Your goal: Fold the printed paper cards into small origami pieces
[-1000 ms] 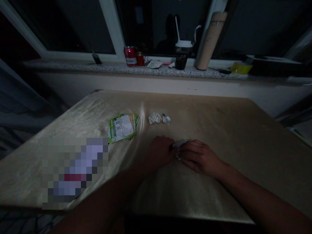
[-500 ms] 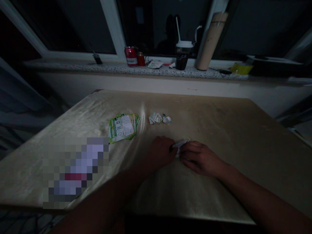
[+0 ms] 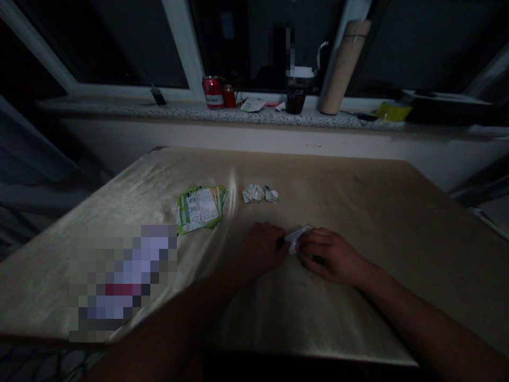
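Note:
Between my hands, low over the table, is a small folded piece of paper (image 3: pixel 295 236), pale with some coloured print. My left hand (image 3: pixel 265 245) is closed and grips its left end. From the other side my right hand (image 3: pixel 332 253) pinches the right end, fingers curled together. Beyond them lie small folded paper pieces (image 3: pixel 253 193) with green and white print, and another folded piece (image 3: pixel 272 194) sits just to their right. A fanned stack of green and white printed cards (image 3: pixel 201 208) rests left of my hands.
A blurred-out long object (image 3: pixel 131 276) lies at the table's left front. On the windowsill stand a red can (image 3: pixel 213 93), a small red container (image 3: pixel 229 97), a dark lidded cup (image 3: pixel 296 95), a tall tan cylinder (image 3: pixel 345 69) and a yellow item (image 3: pixel 393 111).
My right hand has shifted slightly to the right, and more of the folded paper shows between my hands. My left hand is almost still, and the cards and folded pieces stay put.

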The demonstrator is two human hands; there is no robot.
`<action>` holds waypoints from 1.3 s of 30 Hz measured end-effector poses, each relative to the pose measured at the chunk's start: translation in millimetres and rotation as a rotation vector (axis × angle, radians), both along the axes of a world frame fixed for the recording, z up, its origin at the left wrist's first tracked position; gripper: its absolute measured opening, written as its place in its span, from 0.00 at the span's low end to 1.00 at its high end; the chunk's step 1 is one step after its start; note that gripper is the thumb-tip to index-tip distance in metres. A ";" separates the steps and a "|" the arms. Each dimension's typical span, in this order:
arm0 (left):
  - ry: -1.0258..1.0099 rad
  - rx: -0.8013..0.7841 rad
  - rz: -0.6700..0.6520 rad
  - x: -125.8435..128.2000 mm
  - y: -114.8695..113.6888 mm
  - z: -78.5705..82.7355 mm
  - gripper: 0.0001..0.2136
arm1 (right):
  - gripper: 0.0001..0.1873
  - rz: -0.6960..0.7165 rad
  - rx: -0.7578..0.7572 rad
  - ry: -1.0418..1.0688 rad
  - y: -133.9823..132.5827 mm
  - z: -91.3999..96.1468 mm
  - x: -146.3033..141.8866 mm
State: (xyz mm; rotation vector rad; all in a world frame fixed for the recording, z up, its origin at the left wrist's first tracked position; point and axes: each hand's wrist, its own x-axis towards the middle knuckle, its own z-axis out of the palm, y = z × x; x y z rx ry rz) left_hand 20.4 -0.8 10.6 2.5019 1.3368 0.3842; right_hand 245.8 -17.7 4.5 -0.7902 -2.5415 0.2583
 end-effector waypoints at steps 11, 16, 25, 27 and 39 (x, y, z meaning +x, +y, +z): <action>0.017 -0.022 0.013 1.5 1.8 1.7 0.11 | 0.06 -0.006 -0.037 -0.006 -1.1 1.5 -1.2; 0.013 -0.014 0.004 0.6 1.5 0.4 0.12 | 0.06 -0.011 -0.027 -0.004 -1.6 4.7 -2.2; -0.004 -0.010 0.001 0.0 1.7 -1.6 0.12 | 0.07 -0.026 -0.041 -0.021 -1.0 3.3 -2.0; -0.006 -0.011 0.000 0.2 1.8 -2.1 0.13 | 0.08 -0.047 -0.047 -0.023 -1.3 3.6 -2.8; 0.002 -0.017 0.011 0.1 1.3 -0.7 0.12 | 0.09 -0.068 -0.066 0.010 0.7 -1.0 -1.9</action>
